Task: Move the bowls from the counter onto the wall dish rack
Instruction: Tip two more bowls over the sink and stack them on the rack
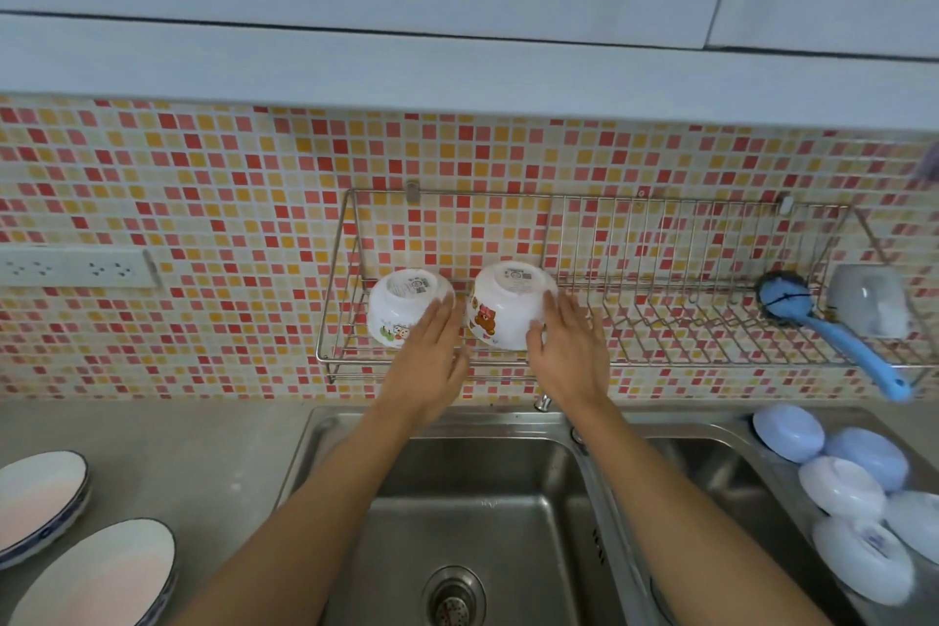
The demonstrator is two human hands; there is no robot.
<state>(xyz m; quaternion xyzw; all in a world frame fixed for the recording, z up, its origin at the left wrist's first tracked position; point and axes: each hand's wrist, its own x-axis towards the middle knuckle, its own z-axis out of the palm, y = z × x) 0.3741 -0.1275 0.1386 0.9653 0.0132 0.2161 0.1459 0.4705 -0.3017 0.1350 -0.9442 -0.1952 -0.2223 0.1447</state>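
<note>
You have two white bowls upside down on the wall dish rack (584, 361), just left of the frame's centre. The left bowl (406, 305) carries small cartoon prints; the right bowl (508, 302) shows a bear. They sit side by side, close but seemingly not touching.

Your left hand (427, 361) lies flat, fingers straight and together, its fingertips (442, 305) against the left bowl's near side. Your right hand (564, 351) is likewise flat and spread, fingers resting on the right bowl's right flank. Neither hand is clamped on anything; both merely steady.

The step looks like settling these two into place. Before you let go, check that each rim sits across the wires rather than between them, and that the bowls do not rock. Press lightly; the plastic looks light and could skid toward the rack's low front rail. Draw your hands straight back toward the lower frame, over the sink (472, 498), without brushing the rims.

More bowls (843, 488), blue and white, wait upside down at the lower right beside the sink. Place them next to the right bowl, leaving the slotted section and the blue brush (833, 336) at the right alone. The plates (66, 544) at the lower left are not your concern.
</note>
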